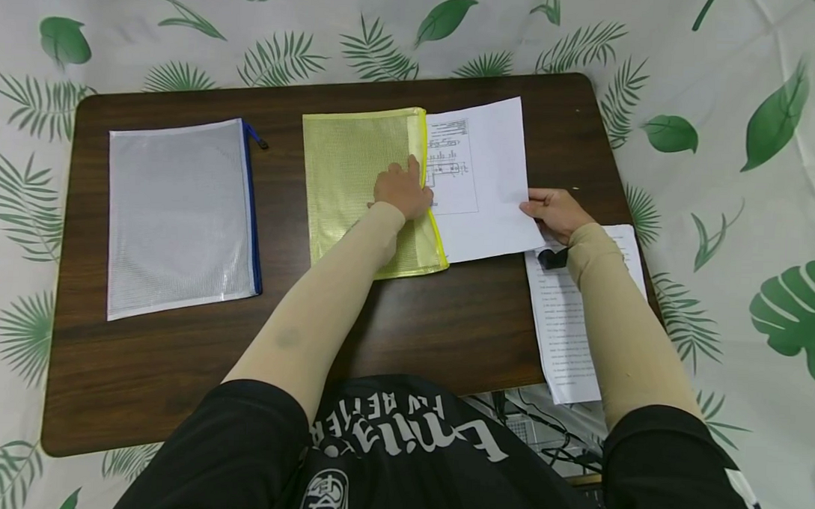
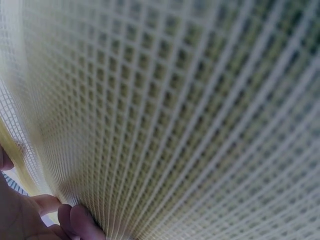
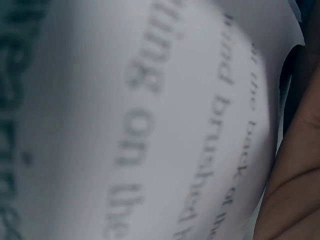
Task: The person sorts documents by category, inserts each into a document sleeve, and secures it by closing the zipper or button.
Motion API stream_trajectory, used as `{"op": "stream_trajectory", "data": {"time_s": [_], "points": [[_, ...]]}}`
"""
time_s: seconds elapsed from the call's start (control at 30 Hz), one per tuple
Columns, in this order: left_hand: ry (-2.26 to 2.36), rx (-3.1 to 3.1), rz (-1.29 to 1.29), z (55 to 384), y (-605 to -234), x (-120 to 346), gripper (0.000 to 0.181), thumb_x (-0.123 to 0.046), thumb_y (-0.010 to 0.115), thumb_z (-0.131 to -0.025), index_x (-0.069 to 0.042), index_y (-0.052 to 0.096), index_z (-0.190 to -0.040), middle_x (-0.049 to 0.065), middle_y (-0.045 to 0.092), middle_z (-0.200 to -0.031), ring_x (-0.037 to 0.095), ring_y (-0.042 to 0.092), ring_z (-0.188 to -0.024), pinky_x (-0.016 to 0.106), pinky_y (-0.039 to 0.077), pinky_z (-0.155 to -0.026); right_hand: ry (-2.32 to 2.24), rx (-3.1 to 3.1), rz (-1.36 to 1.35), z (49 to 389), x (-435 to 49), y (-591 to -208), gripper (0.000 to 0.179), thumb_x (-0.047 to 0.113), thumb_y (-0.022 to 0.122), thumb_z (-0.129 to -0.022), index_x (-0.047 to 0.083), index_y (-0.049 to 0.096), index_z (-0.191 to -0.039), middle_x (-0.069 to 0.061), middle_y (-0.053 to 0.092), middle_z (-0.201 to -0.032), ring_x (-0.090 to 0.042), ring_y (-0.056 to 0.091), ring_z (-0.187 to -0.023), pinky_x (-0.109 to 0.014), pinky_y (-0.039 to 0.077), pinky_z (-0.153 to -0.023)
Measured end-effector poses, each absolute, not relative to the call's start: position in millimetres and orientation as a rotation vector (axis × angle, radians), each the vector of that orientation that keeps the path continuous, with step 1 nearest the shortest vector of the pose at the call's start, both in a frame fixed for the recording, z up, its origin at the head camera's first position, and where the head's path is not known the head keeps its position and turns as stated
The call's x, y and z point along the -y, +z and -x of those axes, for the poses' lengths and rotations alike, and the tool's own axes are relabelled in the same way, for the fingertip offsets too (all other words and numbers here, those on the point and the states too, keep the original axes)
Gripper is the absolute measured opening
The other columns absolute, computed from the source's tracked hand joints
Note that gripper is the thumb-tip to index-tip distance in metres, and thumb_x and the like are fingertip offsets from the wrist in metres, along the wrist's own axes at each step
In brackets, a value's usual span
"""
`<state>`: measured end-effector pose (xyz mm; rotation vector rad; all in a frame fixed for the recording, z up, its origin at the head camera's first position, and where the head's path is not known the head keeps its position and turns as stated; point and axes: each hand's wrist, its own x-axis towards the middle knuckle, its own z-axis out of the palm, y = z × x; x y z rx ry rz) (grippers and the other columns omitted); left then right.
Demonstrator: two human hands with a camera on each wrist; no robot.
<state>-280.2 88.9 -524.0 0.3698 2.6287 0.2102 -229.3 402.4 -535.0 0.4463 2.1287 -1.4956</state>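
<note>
Closest worry first: the printed pages sit at the right near corner of the tabletop and poke out past its near edge. The right sleeve lies across them, so one careless forearm drag could send them to the floor.

A bit further in, the right hand pinches the drawing sheet by its right side. That sheet's near right corner overlaps the top of the pages, so the two could snag or get pulled along together.

The sheet is right of the surface's middle, and its left side disappears at the yellow mesh pouch — looks like it's in the mouth, though I can't see how deep. Pushing from that one side could buckle the paper, or a corner could catch on the yellow zip edge and crease.

The left hand has its fingers spread on the mesh by that edge. Press too hard and the layers may squash together and jam the paper; too light and the whole pouch might slide.

The clear pouch near the left edge is well apart — least of my worries.
</note>
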Motion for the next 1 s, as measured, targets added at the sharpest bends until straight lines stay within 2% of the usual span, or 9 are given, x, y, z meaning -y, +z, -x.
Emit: {"op": "stream_trajectory", "data": {"time_s": [0.17, 0.43, 0.67, 1.0], "points": [[0.226, -2.627, -0.365, 280.0, -524.1, -88.8, 0.077, -0.047, 0.027, -0.105, -0.006, -0.002, -0.163, 0.025, 0.034, -0.155, 0.038, 0.046, -0.133, 0.040, 0.048, -0.097, -1.492, -2.129, -0.452, 228.1, -401.9, -533.9, 0.059, 0.017, 0.061, -0.103, 0.002, 0.039, -0.155, -0.015, 0.056, -0.139, -0.005, 0.065, -0.088, -0.022, 0.055, -0.074], [0.193, -2.633, -0.379, 282.1, -527.6, -89.3, 0.077, -0.047, 0.027, -0.105, -0.006, -0.003, -0.163, 0.024, 0.037, -0.154, 0.036, 0.048, -0.130, 0.040, 0.049, -0.095, -1.545, -2.113, -0.448, 227.8, -402.4, -534.7, 0.056, 0.014, 0.062, -0.102, 0.000, 0.042, -0.153, 0.003, 0.068, -0.114, -0.007, 0.067, -0.086, -0.023, 0.056, -0.072], [0.185, -2.636, -0.383, 282.4, -527.9, -89.8, 0.077, -0.047, 0.027, -0.105, -0.006, -0.001, -0.163, 0.024, 0.038, -0.154, 0.034, 0.050, -0.127, 0.039, 0.049, -0.093, -1.578, -2.092, -0.445, 228.7, -403.3, -535.8, 0.055, 0.012, 0.062, -0.101, -0.002, 0.044, -0.151, 0.009, 0.072, -0.099, -0.007, 0.067, -0.083, -0.023, 0.056, -0.070], [0.191, -2.635, -0.385, 281.5, -525.5, -88.7, 0.076, -0.046, 0.026, -0.106, -0.006, -0.002, -0.163, 0.024, 0.038, -0.153, 0.033, 0.051, -0.122, 0.040, 0.049, -0.094, -1.589, -2.086, -0.448, 230.0, -400.9, -534.5, 0.055, 0.009, 0.061, -0.101, -0.005, 0.043, -0.151, 0.010, 0.071, -0.097, -0.007, 0.067, -0.082, -0.023, 0.056, -0.069]]}}
